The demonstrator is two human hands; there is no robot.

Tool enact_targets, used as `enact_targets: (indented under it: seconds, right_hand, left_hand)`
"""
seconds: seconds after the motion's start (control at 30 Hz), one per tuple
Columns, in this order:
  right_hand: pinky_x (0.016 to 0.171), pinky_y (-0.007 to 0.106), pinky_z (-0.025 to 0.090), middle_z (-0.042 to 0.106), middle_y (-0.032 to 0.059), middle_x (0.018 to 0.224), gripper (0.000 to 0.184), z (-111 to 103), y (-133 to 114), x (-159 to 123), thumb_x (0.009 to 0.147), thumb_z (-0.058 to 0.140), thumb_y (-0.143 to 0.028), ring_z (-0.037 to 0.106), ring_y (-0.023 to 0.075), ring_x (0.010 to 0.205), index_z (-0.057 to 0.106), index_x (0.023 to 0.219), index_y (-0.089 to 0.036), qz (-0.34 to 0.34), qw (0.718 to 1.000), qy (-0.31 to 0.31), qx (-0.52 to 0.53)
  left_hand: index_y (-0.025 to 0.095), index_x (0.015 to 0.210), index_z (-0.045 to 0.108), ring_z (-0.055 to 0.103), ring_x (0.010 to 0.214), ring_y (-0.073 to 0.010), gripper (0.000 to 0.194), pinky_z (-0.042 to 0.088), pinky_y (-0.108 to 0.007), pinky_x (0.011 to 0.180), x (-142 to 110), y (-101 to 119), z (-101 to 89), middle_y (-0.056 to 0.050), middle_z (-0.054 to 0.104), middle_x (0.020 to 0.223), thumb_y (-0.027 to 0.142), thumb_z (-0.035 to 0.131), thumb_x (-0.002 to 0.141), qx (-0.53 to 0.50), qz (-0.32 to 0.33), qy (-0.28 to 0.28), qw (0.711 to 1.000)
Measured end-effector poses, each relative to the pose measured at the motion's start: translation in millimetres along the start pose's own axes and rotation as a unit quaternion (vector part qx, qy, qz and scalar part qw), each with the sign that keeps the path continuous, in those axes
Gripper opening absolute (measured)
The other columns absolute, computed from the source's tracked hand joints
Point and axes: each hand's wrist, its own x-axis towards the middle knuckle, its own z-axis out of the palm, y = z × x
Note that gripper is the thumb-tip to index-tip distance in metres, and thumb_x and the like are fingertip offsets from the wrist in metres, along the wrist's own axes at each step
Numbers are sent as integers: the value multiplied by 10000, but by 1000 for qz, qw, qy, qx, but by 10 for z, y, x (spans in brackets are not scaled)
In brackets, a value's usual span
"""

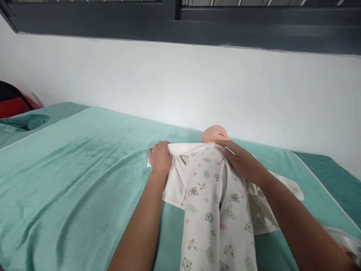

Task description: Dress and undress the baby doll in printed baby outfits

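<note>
A baby doll point(215, 133) lies on its back on a teal blanket point(70, 169), head toward the wall. It wears a white patterned sleepsuit point(214, 203) and rests on a white cloth point(176, 186). My left hand point(159, 159) grips the rolled upper-left edge of the white cloth beside the doll's shoulder. My right hand point(241, 162) lies flat on the doll's right side, over the chest and the cloth there.
A white wall point(180, 86) runs close behind the doll's head, with a dark window frame point(180, 22) above. A red and black object point(12, 101) sits at the far left. A darker teal sheet point(335, 177) shows at the right.
</note>
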Motion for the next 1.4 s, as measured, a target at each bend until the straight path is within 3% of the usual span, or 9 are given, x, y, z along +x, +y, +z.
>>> enact_targets:
  seconds: [0.13,0.3,0.5,0.63,0.77,0.9,1.03,1.13,1.4]
  right_hand:
    - [1044,451,442,674,88,1297,406,179,464,-378,966,386,-347,597,290,1203,635,1264,-229,94,984,148,-23]
    - [1070,498,421,673,90,1313,541,179,849,-533,804,404,-145,576,319,1254,639,1287,-208,100,970,167,-144]
    - [963,426,493,732,81,1192,561,-32,1038,-560,779,463,-157,653,294,1150,628,1311,-223,251,926,276,-53]
    - [932,442,479,710,112,1236,490,30,1047,-522,846,477,-261,640,326,1145,630,1309,-213,295,922,244,-55]
    - [896,435,463,706,121,1238,452,62,1034,-510,884,468,-332,637,338,1113,638,1289,-225,350,911,209,-65]
    - [854,410,456,720,107,1189,417,48,1015,-520,888,466,-356,641,323,1061,658,1243,-249,356,910,207,-52]
    - [834,399,460,729,109,1147,402,45,1023,-522,867,479,-351,645,312,1013,678,1201,-249,346,914,208,-43]
    - [806,384,465,742,117,1077,378,47,1053,-521,835,495,-319,652,298,962,704,1137,-229,323,920,219,-31]
    - [838,393,461,747,107,1085,343,20,1112,-532,833,486,-272,655,300,1009,708,1092,-234,293,935,201,8]
  left_hand:
    - [248,1192,584,525,1254,-293,432,333,-547,1115,-17,18,2,-85,644,1279,47,390,863,16,-16,-13,1000]
    - [231,1161,583,525,1237,-303,400,376,-531,1082,-26,2,18,-95,642,1258,57,395,854,39,-20,-1,999]
    - [220,1159,590,517,1256,-320,406,413,-544,1069,16,-26,31,-113,637,1261,56,407,835,58,-60,24,996]
    - [204,1201,576,467,1337,-346,415,287,-697,1140,9,-48,55,-144,607,1328,66,399,853,65,-65,21,995]
    - [207,1259,550,239,1519,-340,523,102,-788,1159,-91,40,-42,-153,504,1478,-9,359,823,53,-1,82,995]
    - [240,1267,549,198,1549,-264,574,53,-653,1249,-323,397,-302,-73,495,1501,-30,394,784,-12,163,172,971]
    - [258,1269,563,459,1388,-160,424,370,-364,1181,-533,983,-496,-17,587,1407,105,367,926,-109,303,3,947]
    - [220,1204,612,542,1270,-190,283,402,-352,1115,-545,1460,-490,-35,652,1296,275,433,992,-35,420,-151,894]
    - [153,1168,649,605,1103,-276,285,473,-393,837,-398,2303,96,-157,623,1259,163,497,927,196,494,-252,809]
